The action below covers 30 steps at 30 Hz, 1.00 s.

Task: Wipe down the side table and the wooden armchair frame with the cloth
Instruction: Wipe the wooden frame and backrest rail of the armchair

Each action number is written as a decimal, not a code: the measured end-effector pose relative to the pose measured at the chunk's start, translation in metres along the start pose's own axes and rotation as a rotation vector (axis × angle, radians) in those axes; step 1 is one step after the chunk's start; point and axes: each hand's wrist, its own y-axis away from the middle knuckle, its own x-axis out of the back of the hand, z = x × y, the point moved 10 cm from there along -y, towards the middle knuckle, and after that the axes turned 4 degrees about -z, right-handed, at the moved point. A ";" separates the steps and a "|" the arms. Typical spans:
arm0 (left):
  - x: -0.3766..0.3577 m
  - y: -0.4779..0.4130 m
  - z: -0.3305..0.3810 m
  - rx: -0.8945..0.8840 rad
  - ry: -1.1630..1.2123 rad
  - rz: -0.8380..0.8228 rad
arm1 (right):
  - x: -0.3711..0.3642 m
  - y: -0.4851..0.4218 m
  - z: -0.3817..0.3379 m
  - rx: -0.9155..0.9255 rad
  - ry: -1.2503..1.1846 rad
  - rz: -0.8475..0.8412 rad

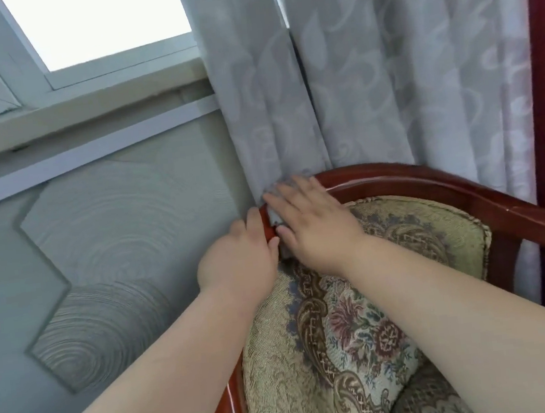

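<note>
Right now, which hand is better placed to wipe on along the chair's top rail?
Right. The right hand lies flat over the grey cloth on the wooden frame; the left hand only grips the rail.

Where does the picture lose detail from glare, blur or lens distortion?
Head view: the window pane is blown out white; the right hand looks soft, fingertips smeared; glare streaks the wooden frame; the window sill tilts from the wide-angle lens.

A single head-worn wide-angle camera looked forward and down from close above the armchair frame (431, 184), facing the curtain (368, 76) and window (97, 26) behind it.
</note>
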 end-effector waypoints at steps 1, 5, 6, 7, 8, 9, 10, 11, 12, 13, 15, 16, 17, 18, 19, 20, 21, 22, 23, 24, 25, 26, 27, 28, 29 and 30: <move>0.002 0.000 0.002 -0.002 -0.027 0.006 | -0.001 0.000 -0.003 0.032 0.001 0.010; 0.006 0.004 0.006 0.001 -0.110 0.021 | -0.004 0.003 0.027 -0.001 0.024 -0.007; 0.006 0.004 0.006 -0.001 -0.128 0.023 | -0.005 0.006 0.043 -0.063 0.031 -0.016; 0.005 0.003 0.006 -0.004 -0.145 0.027 | -0.006 0.010 0.062 -0.136 0.046 -0.020; 0.005 0.004 0.007 -0.005 -0.156 0.030 | -0.006 0.014 0.080 -0.209 0.070 -0.027; 0.005 0.005 0.007 -0.004 -0.162 0.037 | -0.007 0.018 0.094 -0.268 0.093 -0.041; 0.005 0.005 0.008 -0.003 -0.167 0.043 | -0.007 0.019 0.102 -0.303 0.109 -0.053; 0.005 0.005 0.008 -0.001 -0.170 0.047 | -0.007 0.019 0.103 -0.320 0.111 -0.052; 0.005 0.004 0.008 0.003 -0.170 0.051 | -0.007 0.016 0.098 -0.318 0.097 -0.041; 0.005 0.004 0.008 0.006 -0.169 0.054 | -0.006 0.012 0.087 -0.289 0.077 -0.029; 0.007 0.003 0.007 0.010 -0.157 0.062 | -0.006 0.004 0.053 -0.143 0.064 -0.005; 0.007 0.004 0.008 0.011 -0.156 0.065 | -0.007 0.003 0.038 -0.059 0.066 0.009; 0.007 0.004 0.007 0.013 -0.157 0.068 | -0.008 0.001 0.029 0.008 0.065 0.018; 0.006 0.005 0.007 0.014 -0.159 0.068 | -0.007 -0.001 0.027 0.055 0.066 0.018; 0.005 0.005 0.007 0.014 -0.159 0.069 | -0.005 -0.002 0.031 0.075 0.072 0.011; 0.005 0.004 0.007 0.014 -0.159 0.078 | -0.004 -0.002 0.041 0.056 0.075 -0.003; 0.004 0.003 0.006 0.013 -0.161 0.085 | -0.003 0.000 0.057 -0.003 0.066 -0.022; 0.005 0.003 0.007 0.012 -0.166 0.090 | -0.002 0.004 0.078 -0.089 0.056 -0.035; 0.006 0.002 0.008 0.009 -0.175 0.091 | -0.001 0.011 0.099 -0.182 0.055 -0.037; 0.005 0.003 0.009 0.004 -0.193 0.089 | 0.002 0.019 0.117 -0.262 0.068 -0.032; 0.004 0.004 0.010 -0.004 -0.218 0.087 | 0.005 0.024 0.128 -0.317 0.089 -0.021; 0.005 0.003 0.012 -0.021 -0.244 0.087 | 0.006 0.026 0.131 -0.346 0.117 -0.014; 0.007 -0.001 0.014 -0.044 -0.253 0.091 | 0.006 0.025 0.130 -0.359 0.131 -0.012; 0.009 -0.008 0.017 -0.074 -0.243 0.095 | 0.004 0.021 0.126 -0.363 0.123 -0.011; 0.011 -0.019 0.024 -0.114 -0.221 0.102 | 0.002 0.016 0.120 -0.349 0.102 -0.006; 0.011 -0.031 0.033 -0.160 -0.193 0.112 | 0.001 0.011 0.112 -0.314 0.078 0.004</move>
